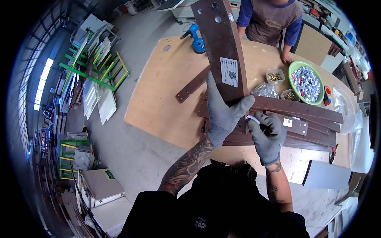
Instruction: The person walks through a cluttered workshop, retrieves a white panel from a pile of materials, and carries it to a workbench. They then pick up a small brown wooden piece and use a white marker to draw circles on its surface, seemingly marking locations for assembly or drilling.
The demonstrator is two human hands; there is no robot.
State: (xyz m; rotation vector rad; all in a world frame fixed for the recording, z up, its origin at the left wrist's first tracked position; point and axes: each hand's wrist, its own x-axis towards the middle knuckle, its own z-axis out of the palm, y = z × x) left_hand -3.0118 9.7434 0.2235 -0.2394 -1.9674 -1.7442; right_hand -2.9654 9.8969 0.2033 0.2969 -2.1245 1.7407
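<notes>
A dark brown board (220, 43) with round holes and a white label (229, 73) stands tilted up in front of me. My left hand (223, 115), in a grey glove, is closed around its lower part, thumb on one side and fingers on the other. My right hand (268, 137), also gloved, has its fingers curled in a pinch beside the board's lower end. From the pinch pokes a small whitish piece (252, 118) whose kind I cannot make out. Under and beside both hands lie several more brown boards (297, 106).
On the wooden tabletop (154, 91) are a blue tool (195, 39), a green bowl (305, 85) of small wrapped parts, a tub of brass-coloured fittings (274, 76) and a plastic bag (265, 91). Across the table stands another person (274, 22), one hand resting on it.
</notes>
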